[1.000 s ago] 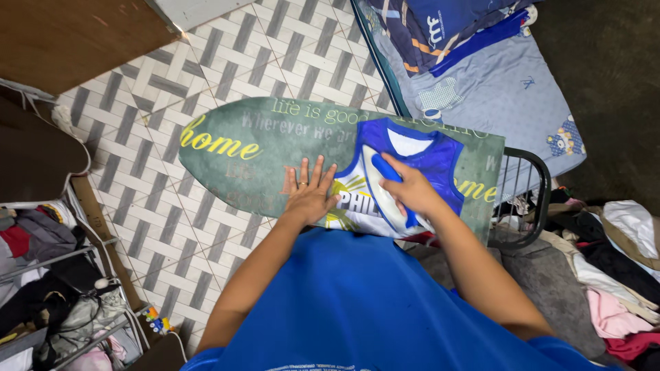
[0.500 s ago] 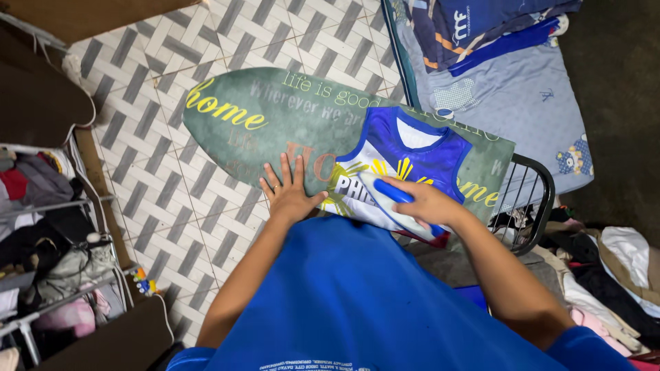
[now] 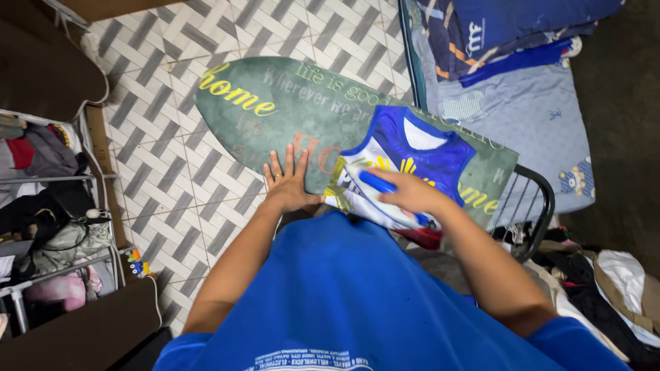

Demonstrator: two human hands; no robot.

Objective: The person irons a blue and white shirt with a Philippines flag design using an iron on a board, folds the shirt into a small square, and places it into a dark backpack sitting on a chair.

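Clothes pile (image 3: 605, 275) and rack (image 3: 41, 206) flank ironing board (image 3: 275, 117).

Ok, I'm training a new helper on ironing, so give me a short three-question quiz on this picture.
1. True or false: the right hand grips the iron by its blue handle.
2. Where does the left hand rest?
A. flat on the ironing board, beside the jersey
B. on the bed
C. on the iron
3. Fill in: the blue and white jersey lies on the board's ____ end, away from the pointed nose.

Key: 1 true; 2 A; 3 wide.
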